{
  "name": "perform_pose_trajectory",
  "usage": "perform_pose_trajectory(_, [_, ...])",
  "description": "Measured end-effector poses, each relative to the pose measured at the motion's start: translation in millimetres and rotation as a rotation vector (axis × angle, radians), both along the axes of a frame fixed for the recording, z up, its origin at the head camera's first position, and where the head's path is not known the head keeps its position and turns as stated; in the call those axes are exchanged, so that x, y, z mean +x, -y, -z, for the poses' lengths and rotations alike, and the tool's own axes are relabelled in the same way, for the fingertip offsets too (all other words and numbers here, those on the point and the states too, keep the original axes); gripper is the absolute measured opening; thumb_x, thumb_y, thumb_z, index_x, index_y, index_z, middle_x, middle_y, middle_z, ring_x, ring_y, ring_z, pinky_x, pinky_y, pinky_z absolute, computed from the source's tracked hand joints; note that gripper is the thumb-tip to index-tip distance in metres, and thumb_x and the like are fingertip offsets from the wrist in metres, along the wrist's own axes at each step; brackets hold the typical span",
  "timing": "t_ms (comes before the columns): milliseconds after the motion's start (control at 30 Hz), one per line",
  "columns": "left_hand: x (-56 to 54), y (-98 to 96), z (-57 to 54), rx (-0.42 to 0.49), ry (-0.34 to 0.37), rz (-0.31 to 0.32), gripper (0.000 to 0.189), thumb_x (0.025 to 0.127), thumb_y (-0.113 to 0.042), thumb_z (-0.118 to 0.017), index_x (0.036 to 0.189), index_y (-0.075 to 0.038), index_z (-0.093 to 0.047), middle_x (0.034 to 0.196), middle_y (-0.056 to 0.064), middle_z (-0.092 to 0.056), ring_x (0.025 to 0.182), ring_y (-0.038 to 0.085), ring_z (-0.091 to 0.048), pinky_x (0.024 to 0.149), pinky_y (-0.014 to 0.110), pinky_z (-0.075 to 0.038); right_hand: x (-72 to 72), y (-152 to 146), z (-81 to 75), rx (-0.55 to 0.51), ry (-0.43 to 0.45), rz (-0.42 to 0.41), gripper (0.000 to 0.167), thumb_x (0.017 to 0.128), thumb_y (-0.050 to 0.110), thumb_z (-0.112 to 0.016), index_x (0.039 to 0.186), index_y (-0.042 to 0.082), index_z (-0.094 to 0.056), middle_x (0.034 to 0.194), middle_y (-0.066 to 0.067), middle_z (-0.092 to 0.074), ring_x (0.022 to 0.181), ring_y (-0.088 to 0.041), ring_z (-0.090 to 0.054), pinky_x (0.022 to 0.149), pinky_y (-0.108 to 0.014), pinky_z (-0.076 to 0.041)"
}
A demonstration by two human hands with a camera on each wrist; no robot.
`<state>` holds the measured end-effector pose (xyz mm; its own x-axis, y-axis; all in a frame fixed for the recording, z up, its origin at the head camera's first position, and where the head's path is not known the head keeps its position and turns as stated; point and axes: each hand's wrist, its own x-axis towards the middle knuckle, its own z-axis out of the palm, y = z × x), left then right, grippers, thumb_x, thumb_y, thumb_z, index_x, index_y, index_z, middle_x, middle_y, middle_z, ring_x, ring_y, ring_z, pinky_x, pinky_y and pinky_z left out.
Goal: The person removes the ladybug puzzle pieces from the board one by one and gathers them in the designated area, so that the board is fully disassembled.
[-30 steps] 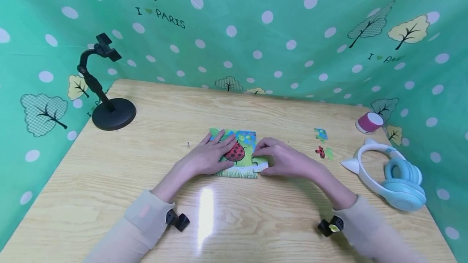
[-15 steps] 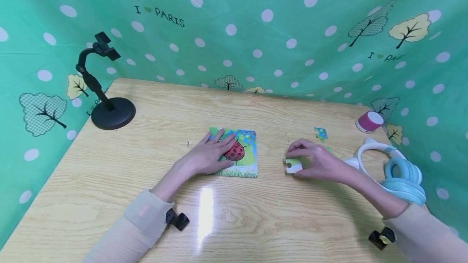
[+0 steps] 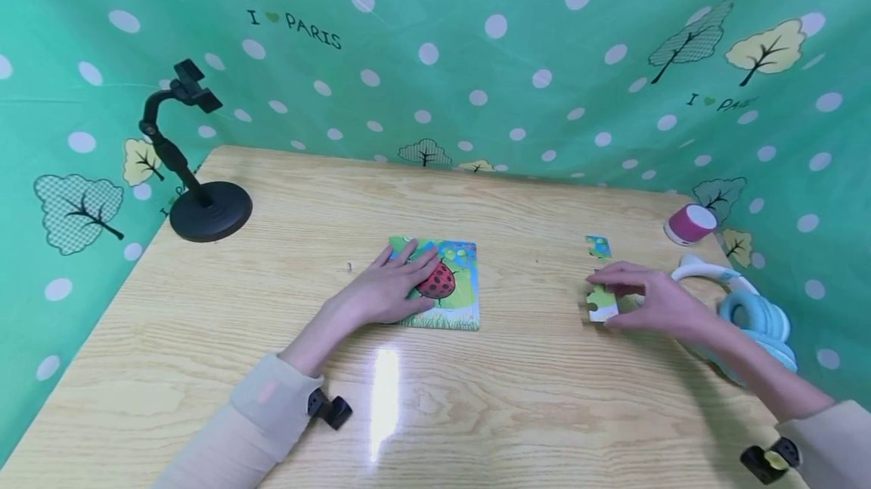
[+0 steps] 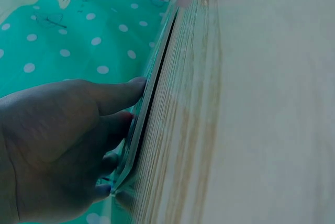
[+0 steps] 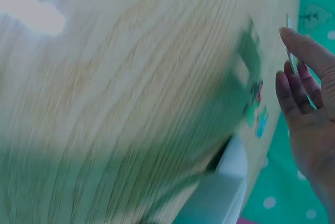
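A ladybug jigsaw puzzle board [image 3: 463,300] lies near the middle of the table. My left hand [image 3: 384,289] rests on its left part with fingers spread, covering some of the picture; the left wrist view shows that hand [image 4: 63,135] along the board's thin edge [image 4: 137,135]. To the right, my right hand [image 3: 656,296] pinches a green and white puzzle piece [image 3: 602,314] between thumb and fingers. The right wrist view has this piece [image 5: 291,59] edge-on, above the table. Beyond the hand lies a loose blue and green puzzle piece [image 3: 599,246].
Cat-ear headphones [image 3: 765,323] stand at the right, partly behind my right forearm. A magenta and white cylinder [image 3: 689,224] sits at the back right corner. At the back left is a black phone stand [image 3: 211,211]. A green dotted curtain [image 3: 381,103] hangs around the table.
My right hand has moved away from the board to the right, carrying the puzzle piece, and now overlaps the loose red and green pieces. The left hand has stayed on the board.
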<state>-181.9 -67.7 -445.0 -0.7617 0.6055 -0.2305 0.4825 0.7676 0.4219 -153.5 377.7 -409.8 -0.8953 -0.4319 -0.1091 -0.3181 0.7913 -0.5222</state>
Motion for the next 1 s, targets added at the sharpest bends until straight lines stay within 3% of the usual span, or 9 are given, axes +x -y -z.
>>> perform_pose_trajectory(167, [-0.4,-0.1,-0.2,-0.004,-0.006,0.002,0.075,0.104,-0.052,-0.053,0.165,-0.020,-0.022,0.175,-0.002,-0.010,0.163,0.029,0.001,0.133,0.056,0.001,2.5,-20,-1.1,0.009,-0.019,0.002,0.063,0.074,0.023,-0.093,0.132,0.012,-0.070,0.122,-0.002,-0.067,0.090,-0.002,-0.059,0.077,-0.018,-0.057])
perform_pose_trajectory(433, [-0.5,0.3,-1.9,-0.003,-0.003,0.000,0.076,0.104,-0.051,-0.053,0.165,-0.020,-0.022,0.175,-0.002,-0.010,0.163,0.030,0.001,0.132,0.056,0.001,8.7,-38,5.5,0.003,-0.083,-0.016,0.062,0.072,0.022,-0.095,0.127,0.007,-0.071,0.109,0.002,-0.071,0.090,0.003,-0.061,0.075,-0.015,-0.056])
perform_pose_trajectory(767, [0.0,-0.2,-1.1,-0.008,0.000,0.001,0.075,0.104,-0.052,-0.052,0.165,-0.021,-0.022,0.175,-0.002,-0.009,0.163,0.030,0.001,0.132,0.056,0.002,10.9,-40,18.8,0.105,-0.142,-0.029,0.064,0.070,0.032,-0.096,0.127,0.016,-0.072,0.113,0.005,-0.073,0.094,0.005,-0.062,0.079,-0.009,-0.051])
perform_pose_trajectory(1000, [0.4,0.4,-0.2,-0.011,-0.002,-0.001,0.075,0.104,-0.053,-0.053,0.165,-0.021,-0.023,0.175,-0.003,-0.009,0.163,0.029,0.001,0.132,0.056,0.001,10.1,-38,20.9,0.093,-0.149,-0.057,0.062,0.070,0.026,-0.096,0.126,0.017,-0.072,0.115,0.003,-0.073,0.092,0.001,-0.061,0.077,-0.012,-0.050])
